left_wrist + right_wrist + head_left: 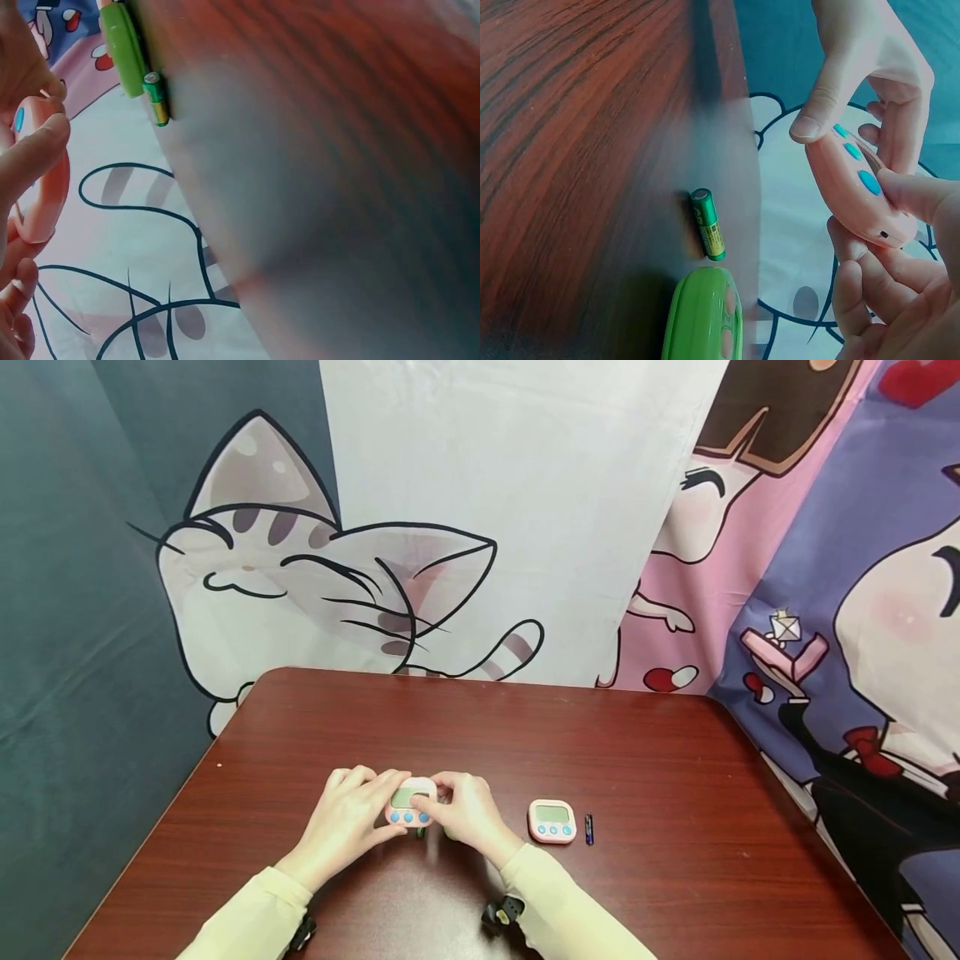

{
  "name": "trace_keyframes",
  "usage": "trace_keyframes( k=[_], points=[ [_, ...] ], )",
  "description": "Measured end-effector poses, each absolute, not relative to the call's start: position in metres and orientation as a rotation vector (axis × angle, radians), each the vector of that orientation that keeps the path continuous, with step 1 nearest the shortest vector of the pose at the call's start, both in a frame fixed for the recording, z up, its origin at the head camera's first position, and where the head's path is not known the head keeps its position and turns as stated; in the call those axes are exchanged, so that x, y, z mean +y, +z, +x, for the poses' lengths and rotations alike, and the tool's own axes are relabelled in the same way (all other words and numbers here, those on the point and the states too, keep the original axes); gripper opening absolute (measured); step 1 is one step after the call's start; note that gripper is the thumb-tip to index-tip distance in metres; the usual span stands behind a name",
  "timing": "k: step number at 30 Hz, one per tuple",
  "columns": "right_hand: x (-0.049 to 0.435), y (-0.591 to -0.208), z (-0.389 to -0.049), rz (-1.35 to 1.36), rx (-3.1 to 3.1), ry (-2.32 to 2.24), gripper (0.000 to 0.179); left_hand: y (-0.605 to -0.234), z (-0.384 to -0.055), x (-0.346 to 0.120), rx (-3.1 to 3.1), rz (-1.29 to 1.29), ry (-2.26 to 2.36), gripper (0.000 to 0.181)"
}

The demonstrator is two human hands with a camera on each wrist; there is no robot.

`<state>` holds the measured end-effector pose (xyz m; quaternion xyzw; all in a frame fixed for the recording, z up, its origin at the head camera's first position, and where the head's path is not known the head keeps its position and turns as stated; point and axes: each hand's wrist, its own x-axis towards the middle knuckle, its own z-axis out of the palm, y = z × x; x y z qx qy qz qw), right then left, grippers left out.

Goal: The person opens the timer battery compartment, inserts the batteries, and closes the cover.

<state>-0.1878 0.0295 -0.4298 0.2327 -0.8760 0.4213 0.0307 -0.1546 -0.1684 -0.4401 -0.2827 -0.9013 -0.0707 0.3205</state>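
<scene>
Both hands hold a pink digital timer [401, 817] with blue buttons above the table. My left hand [348, 817] grips its left side, thumb at the lower edge and fingers at the top. On the other side, my right hand [471, 814] pinches it, thumb across the front and fingers behind, as the right wrist view shows. Below lies a green AAA-type battery [708, 224] beside a green timer [699, 319]. The right hand mostly hides that green timer in the head view. The held timer's back cannot be seen.
A second pink timer [552, 822] lies face up to the right of the right hand. Next to it is a dark blue battery [589, 829]. The brown wooden table [675, 777] reaches back to a cartoon-printed cloth [480, 468].
</scene>
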Motion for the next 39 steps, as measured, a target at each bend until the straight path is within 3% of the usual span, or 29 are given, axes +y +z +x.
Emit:
trace_keyframes(
  k=[23, 39],
  points=[
    [0.024, -0.429, -0.184, 0.712, -2.661, 1.147, 0.018, -0.441, -0.15, -0.171, -2.307, -0.698, -0.292, 0.082],
    [0.029, -0.437, -0.184, 0.803, -2.317, 0.916, 0.019, -0.431, -0.148, -0.161, -2.259, -0.491, -0.642, 0.055]
  ],
)
